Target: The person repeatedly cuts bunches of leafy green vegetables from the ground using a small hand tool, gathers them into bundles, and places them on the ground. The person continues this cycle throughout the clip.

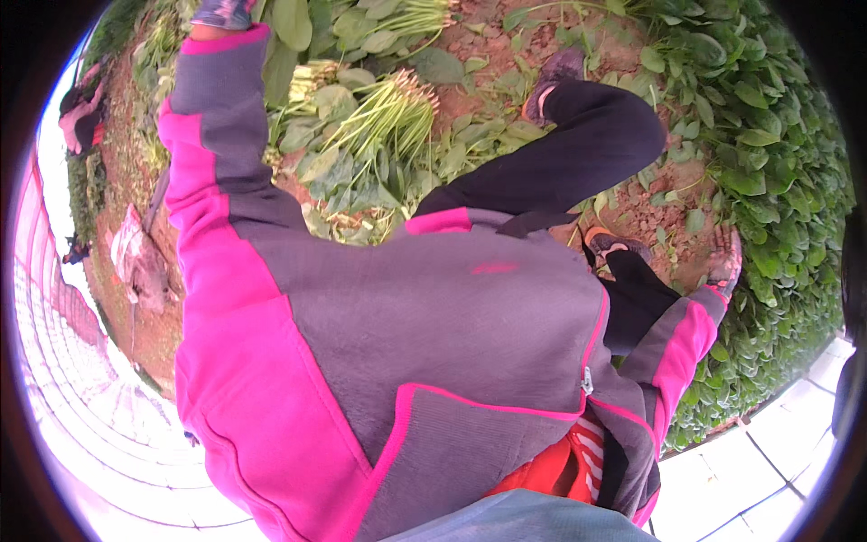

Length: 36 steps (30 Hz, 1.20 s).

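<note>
My left hand [223,13], in a patterned glove, is at the top left, cut off by the picture's edge; its fingers and anything in them are hidden. Near it lie large green leaves [292,24]. To its right, a pile of cut leafy greens, likely spinach [393,115], rests with pale stems and pinkish root ends; more bunches [420,17] lie beyond. My right hand [725,257], in a patterned, soil-marked glove, is low at the right beside the standing leafy plants [765,183]. Its fingers are extended, with nothing visible in them.
My bent legs [542,149] and shoes [555,71] are on reddish soil [684,183] with loose leaves. A pale sack [139,261] lies at the left. Another person [81,118] is bent over at the far left. White sheeting [765,461] borders the plants at the lower right.
</note>
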### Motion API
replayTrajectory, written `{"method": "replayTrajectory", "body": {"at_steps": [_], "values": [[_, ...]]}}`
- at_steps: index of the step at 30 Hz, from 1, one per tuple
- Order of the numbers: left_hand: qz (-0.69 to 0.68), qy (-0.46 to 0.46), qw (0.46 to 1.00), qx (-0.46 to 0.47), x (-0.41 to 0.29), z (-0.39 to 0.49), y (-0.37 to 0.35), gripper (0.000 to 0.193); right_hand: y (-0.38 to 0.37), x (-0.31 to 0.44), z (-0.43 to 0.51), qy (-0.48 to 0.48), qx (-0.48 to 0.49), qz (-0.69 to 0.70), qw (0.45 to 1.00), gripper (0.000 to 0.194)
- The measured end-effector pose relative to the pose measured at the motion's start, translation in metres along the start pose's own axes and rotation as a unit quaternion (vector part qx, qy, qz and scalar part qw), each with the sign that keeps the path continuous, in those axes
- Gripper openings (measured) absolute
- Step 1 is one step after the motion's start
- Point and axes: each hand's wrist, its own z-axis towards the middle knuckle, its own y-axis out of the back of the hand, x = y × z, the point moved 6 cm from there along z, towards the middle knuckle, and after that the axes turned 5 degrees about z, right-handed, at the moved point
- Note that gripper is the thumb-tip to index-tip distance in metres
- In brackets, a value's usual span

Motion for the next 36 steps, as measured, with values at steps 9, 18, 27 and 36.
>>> {"method": "replayTrajectory", "body": {"at_steps": [9, 18, 27, 36], "values": [[0.081, -0.101, 0.990, 0.051, 0.028, 0.064, -0.089, 0.035, -0.061, -0.030, 0.021, -0.023, 0.029, -0.169, 0.985, 0.035], [0.227, 0.136, 0.941, 0.210, 0.018, 0.122, -0.231, 0.050, -0.093, -0.192, 0.024, -0.148, -0.073, -0.226, 0.960, 0.035], [-0.029, -0.146, 0.966, 0.211, 0.025, 0.195, -0.327, 0.028, -0.103, -0.279, 0.006, -0.213, -0.074, -0.504, 0.834, 0.037], [0.209, -0.313, 0.911, 0.170, -0.114, 0.249, -0.289, 0.053, -0.121, -0.292, 0.053, -0.232, -0.095, -0.588, 0.769, 0.041]]}}
